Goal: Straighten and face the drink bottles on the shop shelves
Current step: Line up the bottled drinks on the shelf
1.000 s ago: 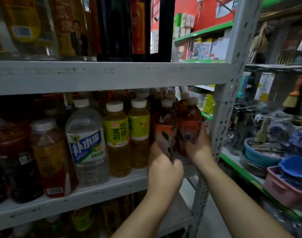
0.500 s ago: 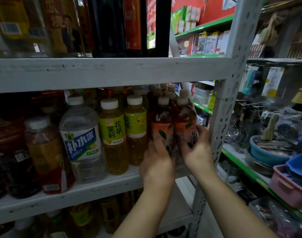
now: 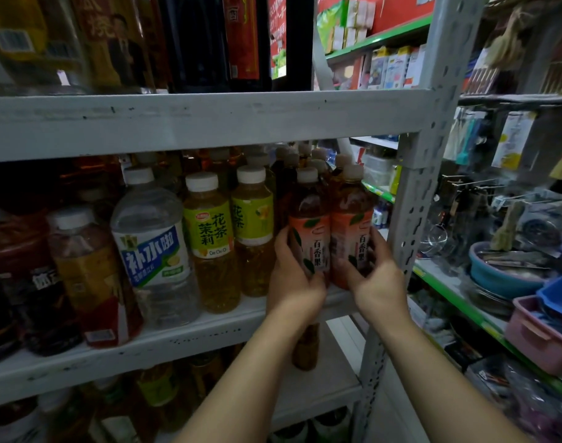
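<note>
Head view: left hand grips an upright passion-fruit drink bottle directly ahead; right hand clasps the neighbouring bottle touching it, labels outward.

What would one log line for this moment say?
left hand: grips left orange-label bottle | right hand: grips right orange-label bottle | bottles: upright, labels forward | place: middle shelf, right end

L orange-label bottle & R orange-label bottle upright, touching, labels fwd, mid shelf rt end.
</note>
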`<state>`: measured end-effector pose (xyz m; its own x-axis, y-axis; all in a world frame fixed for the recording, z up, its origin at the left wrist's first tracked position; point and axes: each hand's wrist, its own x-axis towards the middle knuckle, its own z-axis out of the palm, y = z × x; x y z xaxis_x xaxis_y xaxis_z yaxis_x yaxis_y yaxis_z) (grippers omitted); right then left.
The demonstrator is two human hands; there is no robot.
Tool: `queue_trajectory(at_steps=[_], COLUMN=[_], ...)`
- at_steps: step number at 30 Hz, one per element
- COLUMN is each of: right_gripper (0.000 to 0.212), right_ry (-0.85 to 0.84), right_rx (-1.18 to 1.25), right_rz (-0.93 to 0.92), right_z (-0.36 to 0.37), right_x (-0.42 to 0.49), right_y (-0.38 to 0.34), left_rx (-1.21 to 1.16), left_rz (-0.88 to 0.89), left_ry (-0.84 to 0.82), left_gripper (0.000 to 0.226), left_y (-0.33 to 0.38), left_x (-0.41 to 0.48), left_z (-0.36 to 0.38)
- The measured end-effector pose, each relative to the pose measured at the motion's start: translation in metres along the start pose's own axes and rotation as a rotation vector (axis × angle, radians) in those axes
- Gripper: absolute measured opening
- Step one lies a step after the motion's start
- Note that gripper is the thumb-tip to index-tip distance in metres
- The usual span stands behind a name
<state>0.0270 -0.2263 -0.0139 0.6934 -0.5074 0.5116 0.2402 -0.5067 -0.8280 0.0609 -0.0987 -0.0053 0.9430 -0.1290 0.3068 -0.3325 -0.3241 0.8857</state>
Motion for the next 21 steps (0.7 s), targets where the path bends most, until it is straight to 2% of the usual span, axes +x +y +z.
queue_trajectory(at_steps=[5,12,17,21], right_gripper=[0.068,0.079,0.074,0.072], right_ry=[-0.058,0.07,-0.004,0.004], right_rx=[0.088,-0.263,-0.271,-0.266], right_rz=[0.022,-0.099,-0.087,-0.09], right_z=[-0.0019,-0.0023,-0.0075,-0.0071], right_x=[-0.0001,-0.0057,-0.0037,-0.0041], right_y=[0.0066,0.0041,0.0064,0.0077], left_rx=[-0.014,0.012,-0.001,0.035], left_rz=[0.03,0.023,0.003,0.008], left_ry=[-0.045,-0.087,-0.1,-0.114], left_gripper=[0.092,0.09,0.087,0.084], left_y=[-0.0021,-0.0039,-0.0061,-0.0057], left_x=[0.0023,0.0061,0.004,0.0047], left_z=[-0.0013,-0.0009,-0.0015,-0.0003])
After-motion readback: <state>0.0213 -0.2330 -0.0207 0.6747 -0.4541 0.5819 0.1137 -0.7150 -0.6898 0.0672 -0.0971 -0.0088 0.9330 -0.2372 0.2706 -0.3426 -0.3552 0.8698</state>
